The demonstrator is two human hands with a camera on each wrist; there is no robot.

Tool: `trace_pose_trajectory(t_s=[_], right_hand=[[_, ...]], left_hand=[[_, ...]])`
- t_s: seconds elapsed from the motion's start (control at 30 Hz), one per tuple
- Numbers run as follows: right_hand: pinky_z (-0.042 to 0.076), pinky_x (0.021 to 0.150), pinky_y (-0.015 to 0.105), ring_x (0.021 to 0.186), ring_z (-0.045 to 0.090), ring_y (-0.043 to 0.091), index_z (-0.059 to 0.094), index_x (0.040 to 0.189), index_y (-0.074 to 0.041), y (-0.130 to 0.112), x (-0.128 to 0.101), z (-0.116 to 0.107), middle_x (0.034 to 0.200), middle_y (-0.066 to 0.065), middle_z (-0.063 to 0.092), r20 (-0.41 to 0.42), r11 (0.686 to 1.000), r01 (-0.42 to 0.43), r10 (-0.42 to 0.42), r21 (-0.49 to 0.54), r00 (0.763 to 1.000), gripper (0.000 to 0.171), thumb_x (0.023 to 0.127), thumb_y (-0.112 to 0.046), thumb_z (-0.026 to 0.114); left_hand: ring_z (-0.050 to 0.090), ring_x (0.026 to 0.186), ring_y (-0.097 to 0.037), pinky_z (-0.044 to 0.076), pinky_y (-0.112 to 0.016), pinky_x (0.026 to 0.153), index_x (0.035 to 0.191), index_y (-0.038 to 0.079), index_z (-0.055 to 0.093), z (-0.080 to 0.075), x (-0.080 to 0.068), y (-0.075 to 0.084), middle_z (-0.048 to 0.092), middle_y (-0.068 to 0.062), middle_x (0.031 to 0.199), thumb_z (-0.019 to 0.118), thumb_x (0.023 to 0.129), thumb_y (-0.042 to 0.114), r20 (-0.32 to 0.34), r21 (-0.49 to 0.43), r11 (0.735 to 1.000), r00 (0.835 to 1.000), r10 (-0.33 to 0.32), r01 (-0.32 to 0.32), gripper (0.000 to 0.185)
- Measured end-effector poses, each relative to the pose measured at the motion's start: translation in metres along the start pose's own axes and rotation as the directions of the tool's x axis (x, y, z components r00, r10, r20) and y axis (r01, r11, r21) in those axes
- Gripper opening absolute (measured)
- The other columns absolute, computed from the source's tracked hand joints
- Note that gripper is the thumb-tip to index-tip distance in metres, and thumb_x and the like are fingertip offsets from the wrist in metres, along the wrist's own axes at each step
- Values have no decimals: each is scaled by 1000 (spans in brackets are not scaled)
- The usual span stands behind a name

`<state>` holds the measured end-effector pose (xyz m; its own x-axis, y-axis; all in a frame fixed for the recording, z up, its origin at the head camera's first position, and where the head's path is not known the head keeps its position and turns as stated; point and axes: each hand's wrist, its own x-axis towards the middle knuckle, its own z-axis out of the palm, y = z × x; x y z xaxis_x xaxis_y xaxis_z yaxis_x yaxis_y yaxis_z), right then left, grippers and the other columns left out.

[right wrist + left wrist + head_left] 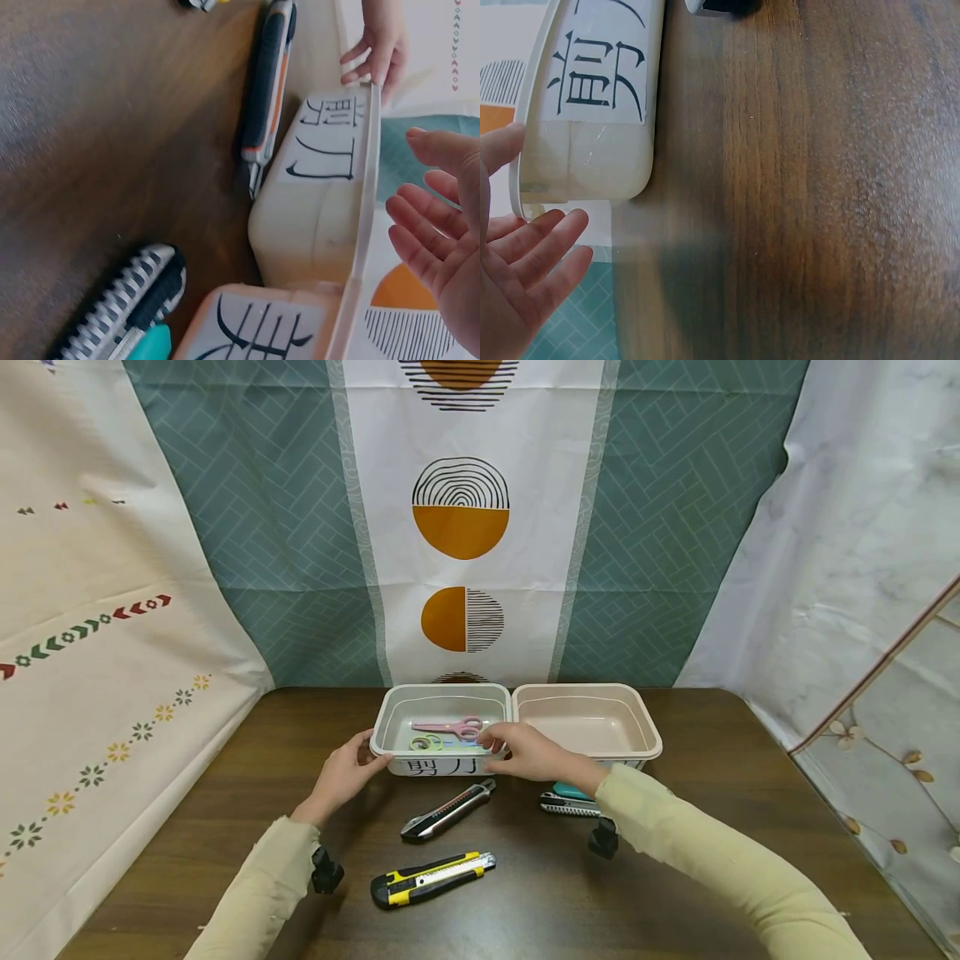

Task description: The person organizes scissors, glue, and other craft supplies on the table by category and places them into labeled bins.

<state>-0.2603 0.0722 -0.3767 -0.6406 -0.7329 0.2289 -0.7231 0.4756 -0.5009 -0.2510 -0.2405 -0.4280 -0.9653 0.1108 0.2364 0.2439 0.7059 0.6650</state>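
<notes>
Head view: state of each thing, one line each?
Grey bin: holds pink scissors and green scissors.
Pink bin: nothing seen inside.
Black knife: on the table, blade in.
Yellow knife: on the table, blade in.
Teal knife: partly hidden by the right arm.
Left hand: open, at the grey bin's left corner.
Right hand: open, over the grey bin's front rim.

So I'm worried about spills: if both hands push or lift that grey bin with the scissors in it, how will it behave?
The grey bin looks like thin, light plastic, so it would likely slide easily on the smooth wooden table. It sits wide and low, so tipping seems unlikely. The loose pink scissors may shift inside.
</notes>
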Motion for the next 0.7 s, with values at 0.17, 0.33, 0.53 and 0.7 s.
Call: trace_pose_trajectory(t_s=[0.17,0.33,0.53,0.7], right_hand=[[49,77,35,91,60,21,57,111,3,-4,-4,7,102,15,62,35,1000,17,-17,2,999,37,81,-14,68],[48,80,34,93,60,24,57,111,4,-4,-5,18,102,15,62,55,1000,28,-29,13,998,37,80,-13,69],[46,83,30,95,59,25,58,112,3,-1,-7,29,105,14,63,80,999,18,-21,46,997,37,80,-13,69],[46,84,30,95,60,22,59,110,2,-2,-8,37,105,13,63,87,999,10,-13,43,996,35,79,-13,69]], left_hand=[[60,89,-26,47,-37,71,128,-3,44,0,-1,0,60,-18,108,65,84,29,-2,4,1000,1000,-8,8,58],[60,90,-26,47,-39,73,128,-3,44,2,-1,0,60,-18,110,65,84,29,0,-1,1000,1000,-13,13,59],[60,90,-26,47,-38,73,128,-3,44,1,-2,0,60,-18,110,65,84,29,2,-6,1000,1000,-7,7,59],[60,91,-28,47,-39,73,128,-3,45,1,-2,0,60,-18,110,65,84,29,-2,-6,1000,1000,-7,7,58]])
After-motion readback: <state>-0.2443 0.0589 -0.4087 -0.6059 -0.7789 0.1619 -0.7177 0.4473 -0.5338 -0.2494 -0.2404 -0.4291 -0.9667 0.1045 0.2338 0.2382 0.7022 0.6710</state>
